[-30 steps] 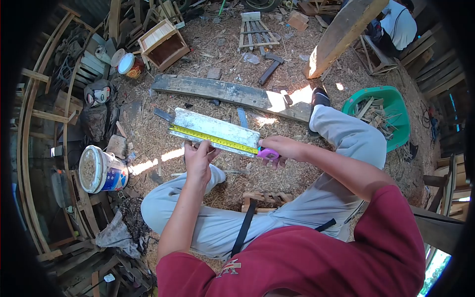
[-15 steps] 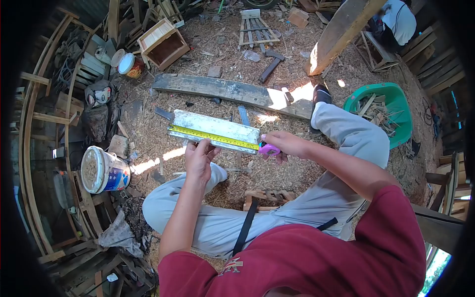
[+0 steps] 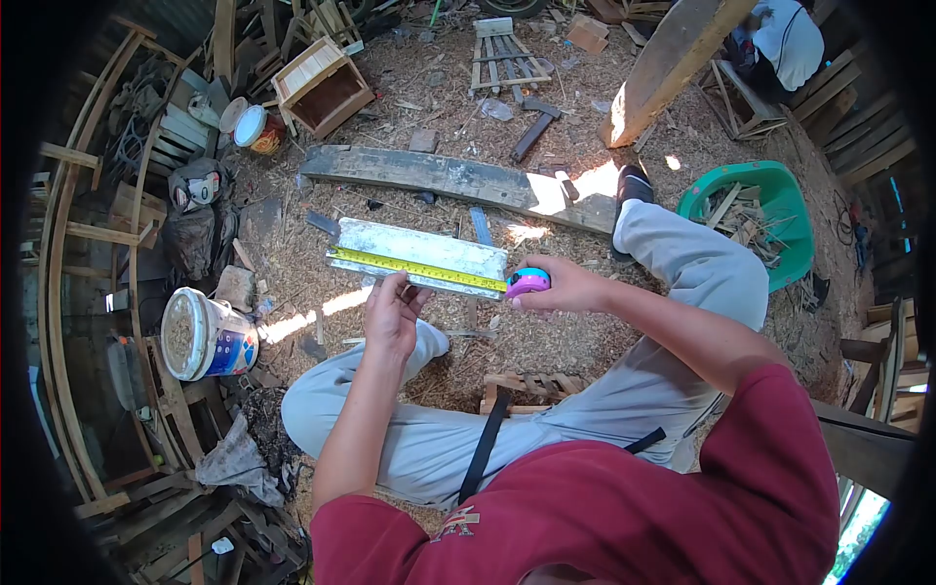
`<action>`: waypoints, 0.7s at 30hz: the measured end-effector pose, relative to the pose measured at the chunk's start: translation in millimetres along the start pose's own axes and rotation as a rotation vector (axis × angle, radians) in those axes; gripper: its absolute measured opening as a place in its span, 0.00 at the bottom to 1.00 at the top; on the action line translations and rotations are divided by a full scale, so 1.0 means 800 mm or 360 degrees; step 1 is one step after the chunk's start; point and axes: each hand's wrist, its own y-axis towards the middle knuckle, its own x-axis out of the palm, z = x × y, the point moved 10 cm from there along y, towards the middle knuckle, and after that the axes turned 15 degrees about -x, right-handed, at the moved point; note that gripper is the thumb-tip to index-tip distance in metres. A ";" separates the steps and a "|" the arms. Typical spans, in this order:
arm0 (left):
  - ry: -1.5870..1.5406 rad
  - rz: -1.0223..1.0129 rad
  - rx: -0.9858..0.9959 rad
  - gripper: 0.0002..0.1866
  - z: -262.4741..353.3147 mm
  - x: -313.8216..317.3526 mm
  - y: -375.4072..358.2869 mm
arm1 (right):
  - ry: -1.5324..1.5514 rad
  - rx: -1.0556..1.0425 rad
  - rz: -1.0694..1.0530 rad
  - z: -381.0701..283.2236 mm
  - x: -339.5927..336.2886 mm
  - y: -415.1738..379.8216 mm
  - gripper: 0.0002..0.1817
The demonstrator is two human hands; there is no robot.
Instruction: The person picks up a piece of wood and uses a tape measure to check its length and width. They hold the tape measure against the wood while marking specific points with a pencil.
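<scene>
Measuring a short whitewashed board (image 3: 419, 252) here, held up in the air over the lap rather than laid on anything. The left hand (image 3: 390, 314) is gripping the board's near edge from below, about the middle, thumb up against the yellow tape blade (image 3: 417, 269) so it sits flat along that edge. The right hand (image 3: 565, 289) is clenched around the pink tape measure case (image 3: 527, 282), right at the board's right end.

My take on doing this well: the blade looks nicely parallel to the edge, which is what you want, since any sag or skew adds length to the reading. The hook end should be snug over the far left corner; I can't tell from here if it's actually caught. Keep light tension from the case side and pin the blade with that left thumb near where you read. Read the mark square-on, not from an angle.

Resting the board on a knee would steady it. The floor is all sawdust and chips (image 3: 546, 341), with a long plank (image 3: 448, 180) just beyond and a white bucket (image 3: 200, 336) off to the left, so no bench to borrow.
</scene>
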 end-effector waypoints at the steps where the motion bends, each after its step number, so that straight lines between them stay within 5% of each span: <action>1: -0.0002 -0.0034 -0.0019 0.13 -0.003 0.002 0.001 | -0.0041 -0.0049 0.0020 0.001 -0.003 0.002 0.27; 16: 0.0127 -0.0423 -0.0073 0.14 -0.033 0.041 -0.012 | 0.0324 0.0312 0.0216 0.048 -0.011 -0.007 0.22; 21: 0.0051 -0.0556 -0.0213 0.24 -0.044 0.040 -0.003 | 0.0245 0.0346 0.0308 0.051 -0.021 -0.013 0.21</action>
